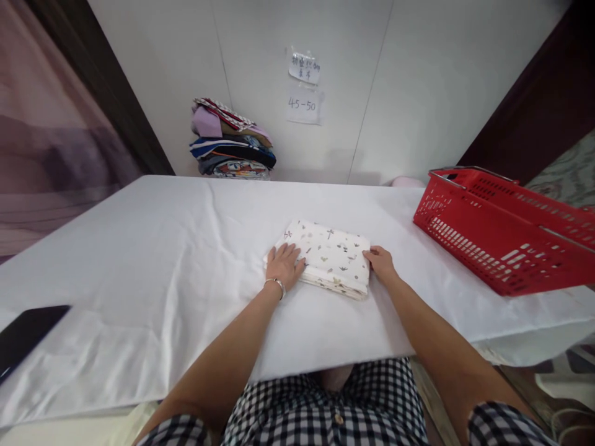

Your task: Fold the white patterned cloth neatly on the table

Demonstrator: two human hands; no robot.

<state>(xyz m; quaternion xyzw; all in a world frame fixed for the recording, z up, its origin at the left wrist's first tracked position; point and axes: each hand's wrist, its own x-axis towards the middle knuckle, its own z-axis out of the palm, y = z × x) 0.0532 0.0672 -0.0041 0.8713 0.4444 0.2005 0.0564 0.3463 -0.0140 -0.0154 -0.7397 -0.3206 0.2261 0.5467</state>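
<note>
A white folded cloth (332,254) with small printed plants and birds lies on the white-covered table, its several layers showing along the near edge. My left hand (283,266) rests flat on its left end, fingers spread, with a bracelet at the wrist. At the opposite end my right hand (382,263) has the cloth's right edge between thumb and fingers. The tips of those fingers are partly hidden by the fabric.
A red plastic basket (493,232) with metal handles stands at the table's right. Behind the far edge rises a stack of folded fabrics (232,142). A dark flat object (30,334) lies at the left. Paper signs (303,105) hang on the wall; a pinkish curtain (56,142) is far left.
</note>
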